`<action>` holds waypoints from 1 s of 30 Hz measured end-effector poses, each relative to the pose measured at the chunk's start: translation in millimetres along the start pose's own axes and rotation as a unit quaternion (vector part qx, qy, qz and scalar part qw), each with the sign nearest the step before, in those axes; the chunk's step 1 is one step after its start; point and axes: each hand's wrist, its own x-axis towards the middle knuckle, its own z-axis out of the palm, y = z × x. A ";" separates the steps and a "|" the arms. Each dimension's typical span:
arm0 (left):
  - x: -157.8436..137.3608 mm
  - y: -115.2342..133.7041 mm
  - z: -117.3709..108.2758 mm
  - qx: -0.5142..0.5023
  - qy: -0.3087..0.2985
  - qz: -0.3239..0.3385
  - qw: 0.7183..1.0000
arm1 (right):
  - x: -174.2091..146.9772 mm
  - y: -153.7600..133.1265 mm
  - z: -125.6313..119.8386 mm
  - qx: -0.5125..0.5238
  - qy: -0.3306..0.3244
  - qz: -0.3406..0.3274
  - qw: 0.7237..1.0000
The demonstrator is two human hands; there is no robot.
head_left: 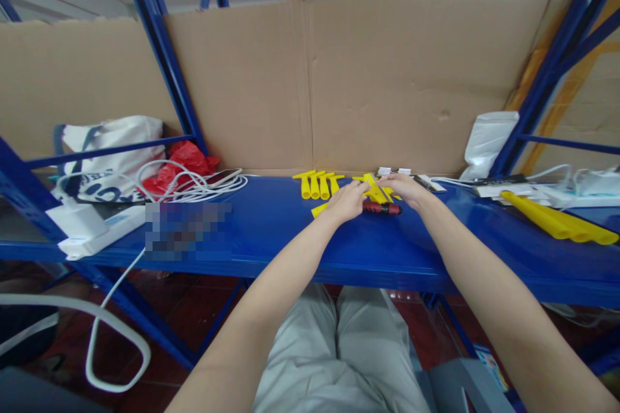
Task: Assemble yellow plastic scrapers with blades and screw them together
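Observation:
At the back middle of the blue shelf, my left hand [347,201] closes its fingertips on a yellow plastic piece [374,191]. From the other side my right hand [407,187] reaches in with bent fingers, at the same piece's right edge; its fingertips are small and partly hidden. Right below lies a red and black tool handle [383,208], partly covered by the yellow piece. Another yellow part [318,210] sticks out beside my left wrist. Several yellow T-shaped tubes [316,186] stand in a row to the left of my hands.
Yellow tubes [557,216] lie at the right. White cables [208,186], a power strip [104,229], a red bag [186,161] and a cloth bag [116,155] crowd the left. A cardboard wall [378,84] closes the back. A white pouch [489,142] leans by the right post.

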 end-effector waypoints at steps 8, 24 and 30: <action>0.8 -2.2 3.0 -0.010 0.010 0.005 1.000 | 1.4 2.4 1.3 0.008 -0.033 0.019 0.999; 0.8 -2.4 3.7 0.030 -0.013 -0.032 0.999 | 2.7 2.2 9.1 0.090 -0.069 0.040 0.993; -0.1 -0.4 1.0 0.035 -0.022 -0.035 0.999 | 2.9 1.8 9.5 0.097 -0.072 0.055 0.991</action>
